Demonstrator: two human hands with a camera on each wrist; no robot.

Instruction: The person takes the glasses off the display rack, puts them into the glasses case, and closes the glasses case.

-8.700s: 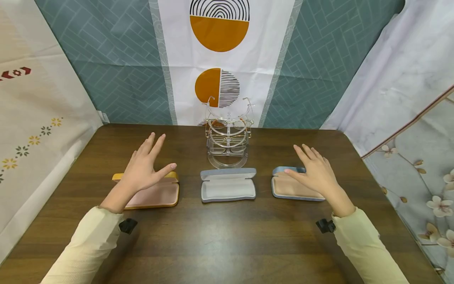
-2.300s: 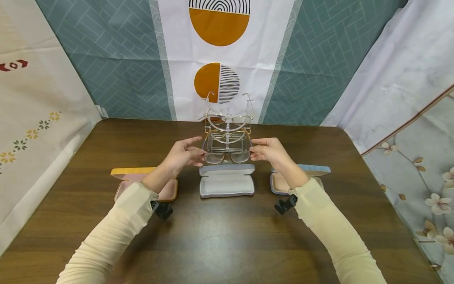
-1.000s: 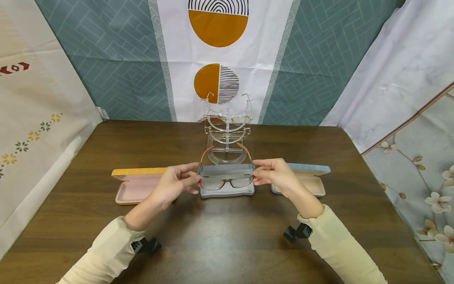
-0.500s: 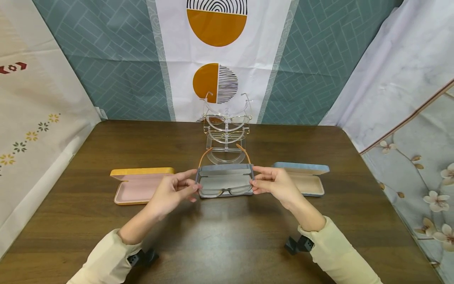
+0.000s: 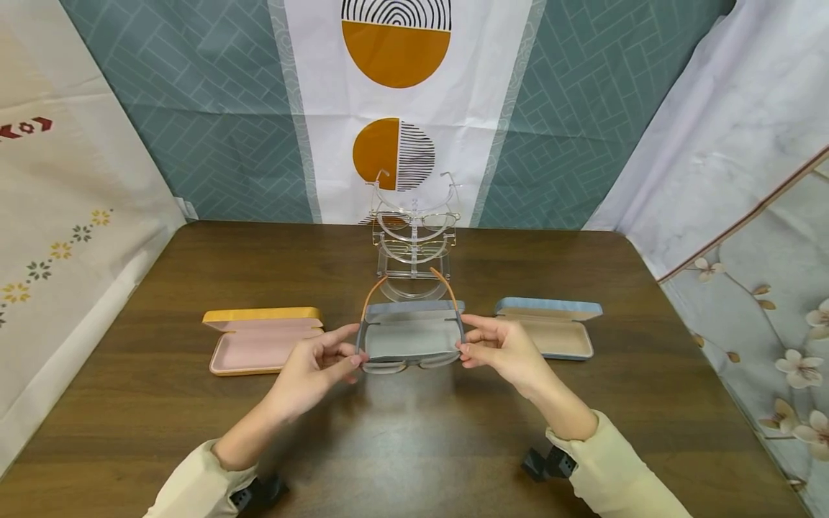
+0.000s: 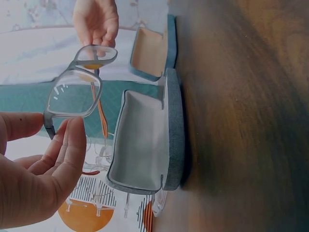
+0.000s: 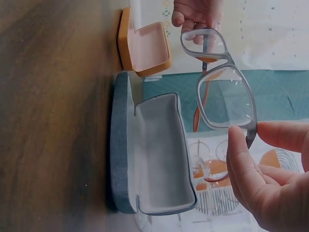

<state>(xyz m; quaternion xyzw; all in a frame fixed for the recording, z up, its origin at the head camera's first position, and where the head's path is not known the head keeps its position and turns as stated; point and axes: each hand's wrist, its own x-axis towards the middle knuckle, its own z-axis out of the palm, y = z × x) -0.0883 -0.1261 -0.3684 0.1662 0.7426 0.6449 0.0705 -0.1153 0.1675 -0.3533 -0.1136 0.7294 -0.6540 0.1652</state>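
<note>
A pair of eyeglasses (image 5: 412, 362) with grey front and orange temple tips is held between both hands, temples unfolded and pointing away from me. My left hand (image 5: 311, 367) pinches it by the left hinge corner, thumb against fingertips. At the opposite corner my right hand (image 5: 508, 352) pinches the same way. Beneath the glasses an open grey-blue glasses case (image 5: 411, 338) with pale lining lies on the table; in the left wrist view the lenses (image 6: 75, 92) are raised above it. In the head view the lenses overlap the case's near edge.
To the left lies an open yellow glasses case (image 5: 262, 349) with pink lining, to the right an open blue one (image 5: 550, 334) with beige lining. Behind the middle case stands a clear tiered display stand (image 5: 414, 273) with gold-framed glasses (image 5: 435, 221). Curtains surround the wooden table (image 5: 401, 446).
Both hands, spread and holding nothing at first, have taken the eyeglasses from the stand's lower part and brought them toward me over the middle case. Lately they moved slightly nearer, the lenses tilting flatter.
</note>
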